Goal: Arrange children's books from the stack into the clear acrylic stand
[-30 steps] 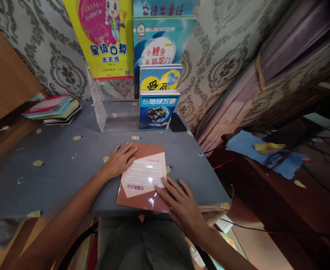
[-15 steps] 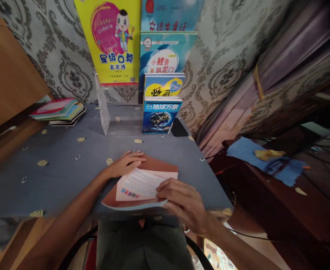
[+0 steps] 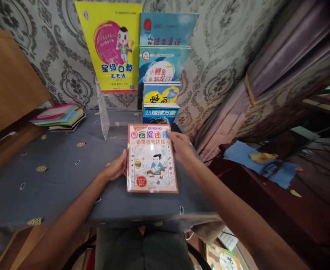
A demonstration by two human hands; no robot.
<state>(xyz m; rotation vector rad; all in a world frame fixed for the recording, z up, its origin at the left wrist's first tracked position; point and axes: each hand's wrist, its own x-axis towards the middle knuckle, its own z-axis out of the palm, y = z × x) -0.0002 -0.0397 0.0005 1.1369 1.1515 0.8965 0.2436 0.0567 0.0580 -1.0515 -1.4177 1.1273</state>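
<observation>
Orange-bordered and glossy, a picture book (image 3: 151, 159) sits front cover up over the near middle of the grey cloth-covered table (image 3: 55, 176), held between both hands; its cover shows a line drawing of a seated child under coloured title characters. The left hand (image 3: 116, 168) grips the book's left edge about halfway down, fingers curled behind the cover and the thumb side toward the camera, so it is partly closed on the book. The right hand (image 3: 180, 145) takes the far right corner, its thumb lying on the cover near the title and its fingers wrapped round the edge, likewise closed on the book. Whether the book's near edge rests on the cloth or hangs just above it cannot be told. Just beyond the book, a clear acrylic stand (image 3: 104, 114) rises from the table, and to its right a stepped row of books leans toward the patterned wall: a blue earth book (image 3: 159, 114) in front, then a yellow-and-blue book (image 3: 161, 92), a pale blue fish book (image 3: 161, 63) and another blue book (image 3: 167, 29) at the back. A large yellow workbook (image 3: 112, 47) stands against the wall to their left. Far left on the table lies a flat stack of thin books (image 3: 59, 116). A purple curtain (image 3: 266, 67) hangs at the right.
</observation>
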